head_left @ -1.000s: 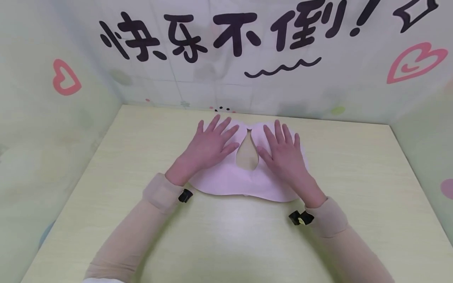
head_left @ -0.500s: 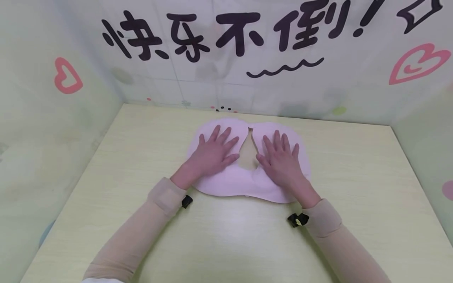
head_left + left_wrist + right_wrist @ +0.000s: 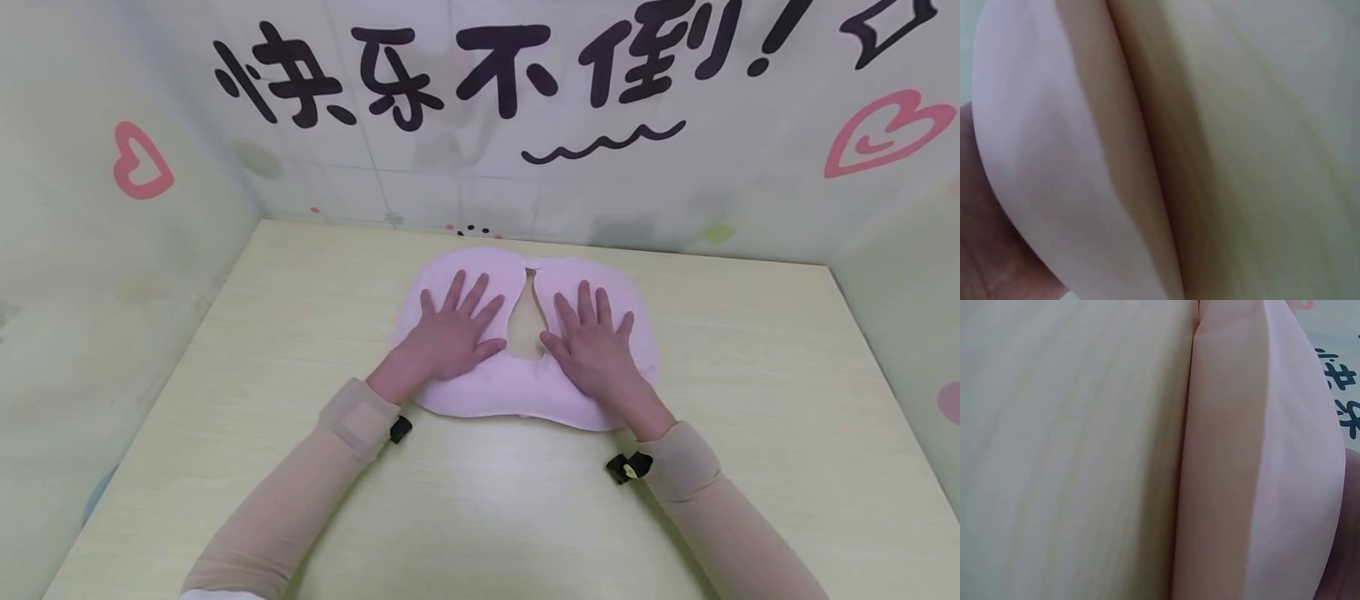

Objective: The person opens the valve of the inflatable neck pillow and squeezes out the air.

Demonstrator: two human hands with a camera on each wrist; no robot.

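Note:
A pale pink neck pillow (image 3: 480, 392) lies flat on the table, its two rounded ends meeting at the far side around a teardrop-shaped hole. My left hand (image 3: 447, 337) rests palm down on the left lobe, fingers straight and spread, thumb tip by the hole. On the right lobe my right hand (image 3: 596, 343) lies the same way, its thumb reaching the hole's edge. In the left wrist view the pillow's thick side (image 3: 1054, 156) shows with part of the left hand (image 3: 991, 250) behind it. The right wrist view shows the pillow's other side (image 3: 1291, 487) along the tabletop.
The light wood table (image 3: 480, 508) runs back to a white printed wall (image 3: 420, 175) with large black characters, close behind the pillow. Side walls (image 3: 135, 275) stand left and right. Each wrist carries a small black device (image 3: 628, 467) below a rolled sleeve cuff (image 3: 682, 461).
Both hands have slid back a little toward me over the pillow, so its far edge now shows beyond the fingertips. The pillow stays in nearly the same place.

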